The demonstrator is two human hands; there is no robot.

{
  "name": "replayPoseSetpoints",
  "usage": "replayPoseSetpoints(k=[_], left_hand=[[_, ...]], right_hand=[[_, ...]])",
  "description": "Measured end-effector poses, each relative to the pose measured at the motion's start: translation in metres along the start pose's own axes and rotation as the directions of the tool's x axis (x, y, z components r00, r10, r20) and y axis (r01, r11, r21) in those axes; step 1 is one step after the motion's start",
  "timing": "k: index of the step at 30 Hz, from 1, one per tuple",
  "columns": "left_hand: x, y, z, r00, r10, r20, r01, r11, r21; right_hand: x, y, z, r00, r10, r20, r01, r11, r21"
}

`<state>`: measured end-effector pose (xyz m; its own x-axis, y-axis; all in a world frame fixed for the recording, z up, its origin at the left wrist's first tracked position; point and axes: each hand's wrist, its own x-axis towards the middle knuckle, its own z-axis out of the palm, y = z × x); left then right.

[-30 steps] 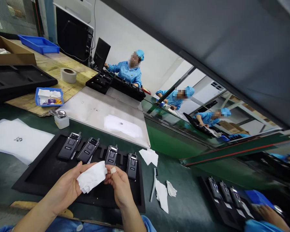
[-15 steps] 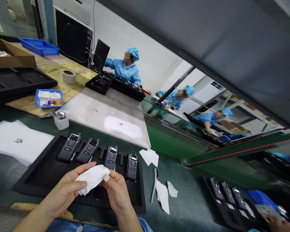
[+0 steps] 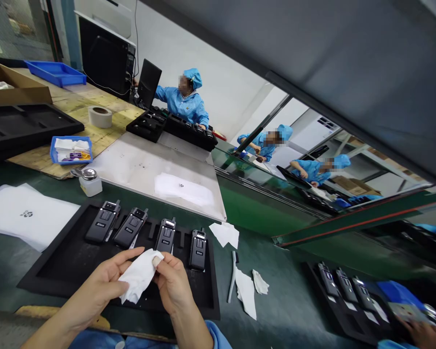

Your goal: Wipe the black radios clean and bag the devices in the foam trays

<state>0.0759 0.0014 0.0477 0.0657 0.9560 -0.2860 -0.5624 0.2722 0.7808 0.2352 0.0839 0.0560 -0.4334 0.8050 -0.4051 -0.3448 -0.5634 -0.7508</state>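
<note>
A crumpled white wipe (image 3: 140, 275) is stretched between my two hands, low over the front of a black foam tray (image 3: 65, 271). My left hand (image 3: 111, 276) pinches its left side between thumb and fingers. At the upper right corner, my right hand (image 3: 172, 278) grips the wipe with its thumb on top. Behind my hands, several black handheld radios lie in the tray: one at the left (image 3: 102, 222), another beside it (image 3: 131, 228), a third (image 3: 165, 236) just beyond my right fingers, and one at the right (image 3: 198, 249).
White sheets (image 3: 29, 215) lie left of the tray, near a dispenser bottle (image 3: 90, 183). To the right are a white brush (image 3: 232, 276) and cloth scraps (image 3: 246, 293). Another tray (image 3: 334, 310) holds radios beside a co-worker's hand (image 3: 423, 334). Other people in blue sit beyond.
My right hand's thumb has come over the wipe's corner, and the wipe now hangs lower and more spread. The view has shifted slightly. Co-workers in the background have moved their arms.
</note>
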Motion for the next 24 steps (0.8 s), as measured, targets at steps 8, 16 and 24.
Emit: replayPoseSetpoints(k=[8,16,24], left_hand=[[0.000,-0.003,0.006,0.845,0.487,-0.219,-0.272,0.745,0.609],[0.005,-0.008,0.018,0.750,0.661,-0.017,-0.378,0.449,0.810],[0.001,-0.011,0.016,0.764,0.640,-0.078,-0.340,0.502,0.795]], right_hand=[[-0.002,-0.002,0.000,0.999,-0.028,-0.020,0.028,1.000,0.005],[-0.008,-0.004,0.007,0.999,-0.027,0.031,0.026,0.999,0.028],[-0.009,-0.003,0.006,0.998,-0.053,0.043,0.051,0.997,0.049]])
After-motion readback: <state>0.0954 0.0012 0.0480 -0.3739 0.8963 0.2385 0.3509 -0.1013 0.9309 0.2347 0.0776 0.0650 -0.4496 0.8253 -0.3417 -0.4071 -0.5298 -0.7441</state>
